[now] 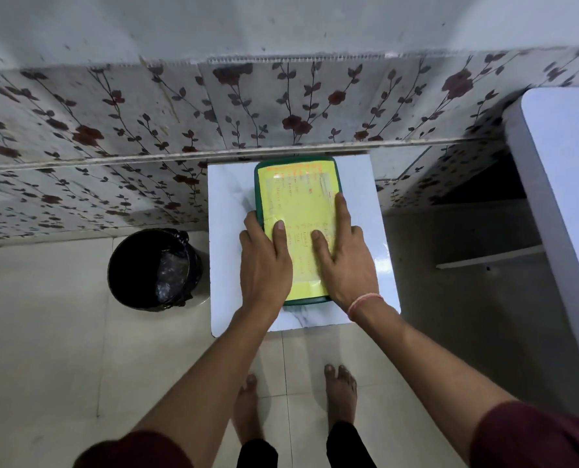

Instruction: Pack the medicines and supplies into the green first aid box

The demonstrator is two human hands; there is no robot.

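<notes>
Lay shut, middle of white counter [359, 184]: green first aid box [262, 170], likely rigid, light, slick-lidded. Pressed flat on its yellow label [301, 197], left hand [264, 261] and right hand [345, 261], grip open. Best held at the rims.

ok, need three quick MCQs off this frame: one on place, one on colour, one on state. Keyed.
1. Where does the green first aid box sit?
A. floor
B. small white table
C. bin

2. What colour is the sheet on its lid?
A. yellow
B. blue
C. red

3. What state is the box in?
A. open
B. lid off
C. closed under both hands

Key: 1 B, white top shows all round it. 2 A, yellow sheet covers the lid. 3 C, left hand and right hand lie flat on the lid.
</notes>
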